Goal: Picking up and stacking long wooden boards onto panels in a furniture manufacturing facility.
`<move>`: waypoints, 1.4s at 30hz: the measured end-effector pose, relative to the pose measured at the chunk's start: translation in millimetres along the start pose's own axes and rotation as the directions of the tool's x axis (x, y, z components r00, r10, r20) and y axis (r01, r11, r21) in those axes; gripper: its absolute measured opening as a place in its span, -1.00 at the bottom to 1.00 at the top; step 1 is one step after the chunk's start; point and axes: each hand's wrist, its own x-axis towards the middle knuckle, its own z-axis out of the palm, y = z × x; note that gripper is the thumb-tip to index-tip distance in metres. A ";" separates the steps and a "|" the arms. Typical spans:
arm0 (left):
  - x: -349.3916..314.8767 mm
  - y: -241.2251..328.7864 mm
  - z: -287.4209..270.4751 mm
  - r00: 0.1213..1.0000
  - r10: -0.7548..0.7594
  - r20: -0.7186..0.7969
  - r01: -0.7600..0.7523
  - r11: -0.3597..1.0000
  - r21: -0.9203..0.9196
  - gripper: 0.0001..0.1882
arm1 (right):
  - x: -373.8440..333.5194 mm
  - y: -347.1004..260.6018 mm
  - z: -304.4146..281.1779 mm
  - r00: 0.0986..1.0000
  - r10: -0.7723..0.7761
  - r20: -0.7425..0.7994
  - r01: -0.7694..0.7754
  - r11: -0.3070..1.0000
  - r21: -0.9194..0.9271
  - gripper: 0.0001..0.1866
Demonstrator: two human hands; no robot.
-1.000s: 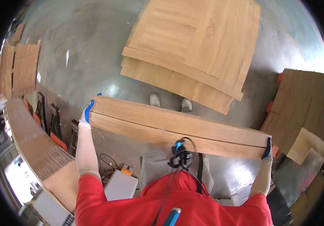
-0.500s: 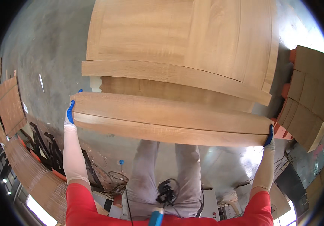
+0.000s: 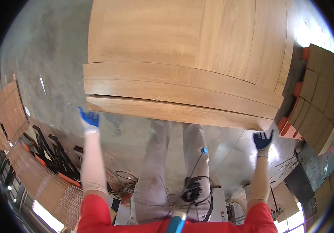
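Observation:
A long narrow wood-grain board (image 3: 182, 91) lies along the near edge of a large stack of light-brown wood panels (image 3: 147, 35). Below it, past a thin dark gap, runs another wood strip (image 3: 174, 111); I cannot tell whether it belongs to the same piece. My left hand (image 3: 90, 119), in a blue-coated glove, is just off the strip's left end, fingers apart and holding nothing. Near the right end is my right hand (image 3: 262, 141), gloved in dark blue and white, its thumb and fingers spread and nothing in it.
Flattened cardboard (image 3: 318, 97) is piled on orange pieces at the right. Wrapped cardboard (image 3: 44, 180) and black metal frames (image 3: 52, 149) stand at the left. A cable with a blue end (image 3: 203, 150) hangs before my legs, over the grey floor (image 3: 50, 50).
The long board has moved away from me and down onto the near edge of the stack. Both hands have let go of its ends; the left moved right and down, the right moved left.

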 end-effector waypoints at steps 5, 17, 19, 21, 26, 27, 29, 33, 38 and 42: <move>-82.1 -86.7 57.1 0.855 -0.091 0.510 0.247 0.937 -0.248 -0.26 | 53.8 164.4 112.7 0.974 -0.063 -0.216 0.093 0.987 0.133 -0.16; -86.3 -74.2 74.2 0.870 -0.048 0.491 0.249 0.902 -0.353 -0.30 | 78.0 179.1 163.2 0.949 -0.184 -0.255 0.204 0.978 0.052 -0.20; -87.9 -76.0 67.8 0.861 -0.051 0.506 0.262 0.898 -0.355 -0.27 | 75.0 183.2 162.3 0.951 -0.244 -0.189 0.248 0.969 -0.004 -0.22; -86.7 -80.8 69.9 0.864 -0.006 0.503 0.205 0.917 -0.341 -0.26 | 78.2 178.6 157.7 0.946 -0.212 -0.245 0.222 0.975 0.014 -0.23; -81.3 -79.8 79.0 0.838 0.085 0.540 0.173 0.896 -0.409 -0.36 | 78.0 190.4 181.7 0.952 -0.221 -0.212 0.203 0.974 -0.102 -0.21; -84.3 -83.0 81.5 0.857 0.113 0.503 0.141 0.887 -0.440 -0.37 | 74.7 193.7 191.6 0.961 -0.194 -0.198 0.171 0.977 -0.128 -0.21; -85.9 -86.0 79.3 0.894 0.140 0.425 0.092 0.871 -0.482 -0.38 | 72.1 203.3 206.9 0.949 -0.152 -0.276 0.124 0.986 -0.115 -0.22; -112.4 -105.1 87.5 0.915 0.185 0.357 0.052 0.825 -0.562 -0.38 | 77.1 218.3 197.1 0.948 -0.312 -0.066 0.219 0.787 -0.577 -0.20; -142.0 -122.7 87.5 0.972 0.173 0.157 -0.039 0.784 -0.620 -0.41 | 78.9 236.5 175.0 0.995 0.014 -0.099 -0.036 0.974 -0.222 -0.27; -174.4 -105.7 123.5 0.984 0.008 0.181 0.111 0.763 -0.637 -0.30 | 106.4 196.1 177.5 0.997 -0.081 0.012 0.067 0.722 -0.688 -0.26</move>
